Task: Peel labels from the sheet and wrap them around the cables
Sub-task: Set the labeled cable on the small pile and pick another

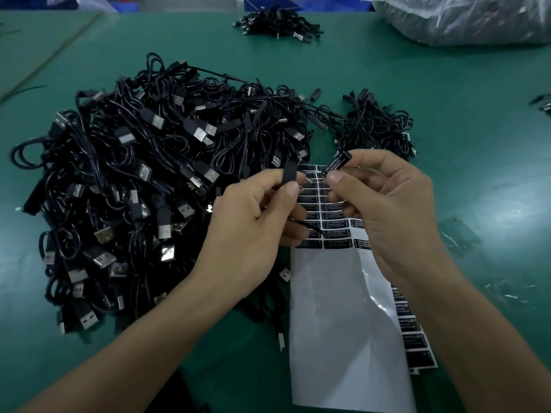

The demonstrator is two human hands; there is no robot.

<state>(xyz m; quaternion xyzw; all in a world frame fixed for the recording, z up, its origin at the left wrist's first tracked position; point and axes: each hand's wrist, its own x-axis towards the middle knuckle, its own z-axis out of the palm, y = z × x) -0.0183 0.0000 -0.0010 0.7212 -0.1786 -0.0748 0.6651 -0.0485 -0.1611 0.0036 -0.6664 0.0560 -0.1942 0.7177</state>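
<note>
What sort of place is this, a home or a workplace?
Probably a factory labelling bench: a large pile of identical black USB cables on a green mat, a sheet of printed labels, and a full plastic bag behind.

Left arm: bare forearm runs in from 7 o'clock toward the centre.
Left hand (253, 216): fingers curled, thumb and forefinger pinching the cable (290, 174) at its black end block, which points to 12 o'clock.
Right arm: bare forearm runs in from 4 o'clock.
Right hand (393, 210): fingers curled, thumb and forefinger pinching a label (337, 163) at the hand's 10 o'clock.
Gap: hands near, not touching.
</note>
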